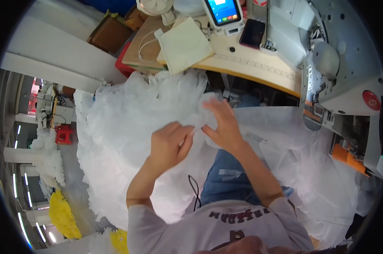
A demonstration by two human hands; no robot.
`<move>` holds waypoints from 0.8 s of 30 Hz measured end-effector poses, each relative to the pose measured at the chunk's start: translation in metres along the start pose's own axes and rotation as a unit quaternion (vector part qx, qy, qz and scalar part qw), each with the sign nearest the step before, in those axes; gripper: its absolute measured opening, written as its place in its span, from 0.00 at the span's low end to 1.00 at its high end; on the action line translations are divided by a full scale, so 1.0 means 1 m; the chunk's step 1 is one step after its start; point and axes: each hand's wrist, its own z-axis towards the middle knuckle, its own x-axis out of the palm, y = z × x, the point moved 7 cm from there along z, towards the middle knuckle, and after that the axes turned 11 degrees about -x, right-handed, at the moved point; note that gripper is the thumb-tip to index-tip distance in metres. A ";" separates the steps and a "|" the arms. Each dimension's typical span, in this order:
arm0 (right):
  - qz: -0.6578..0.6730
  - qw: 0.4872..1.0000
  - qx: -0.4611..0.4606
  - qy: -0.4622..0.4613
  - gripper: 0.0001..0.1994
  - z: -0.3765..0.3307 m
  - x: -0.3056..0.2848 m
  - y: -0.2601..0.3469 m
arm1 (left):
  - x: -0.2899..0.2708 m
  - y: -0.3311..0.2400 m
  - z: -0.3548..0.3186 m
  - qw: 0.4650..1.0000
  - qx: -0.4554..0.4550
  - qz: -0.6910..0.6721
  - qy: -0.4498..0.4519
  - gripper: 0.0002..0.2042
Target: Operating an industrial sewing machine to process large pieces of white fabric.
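Note:
My left hand (170, 144) is closed, with its thumb and forefinger pinching the edge of a thin white non-woven piece (208, 142). Just to its right, my right hand (225, 129) has its fingers spread and thumb apart, lying against the same sheer material; its fingertips are slightly blurred. A large heap of white non-woven pieces (128, 122) fills the space left of and beneath both hands. More white sheet material (318, 169) drapes at my right, over my lap and beyond.
A sewing machine (348, 80) stands at the right. On the table (259, 63) ahead are a dark phone (252, 34), a lit screen (223, 10), a pale square pad (186, 45) and a small fan (157, 5). A red stool (64, 134) and yellow heap (63, 213) sit farther left.

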 end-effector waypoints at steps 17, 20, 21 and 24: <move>0.315 0.838 0.350 -0.276 0.11 -0.118 -0.139 0.002 | 0.088 -0.060 0.023 0.991 0.117 -0.059 0.010 0.11; 0.184 0.904 0.208 -0.324 0.09 -0.131 -0.193 0.027 | 0.120 -0.065 0.031 0.985 0.064 -0.161 0.024 0.11; 0.108 0.912 0.187 -0.348 0.09 -0.140 -0.211 0.034 | 0.132 -0.067 0.029 0.977 0.049 -0.182 0.097 0.11; -0.134 0.879 0.242 -0.389 0.08 -0.179 -0.266 0.026 | 0.142 -0.075 0.027 0.947 0.028 -0.216 0.237 0.11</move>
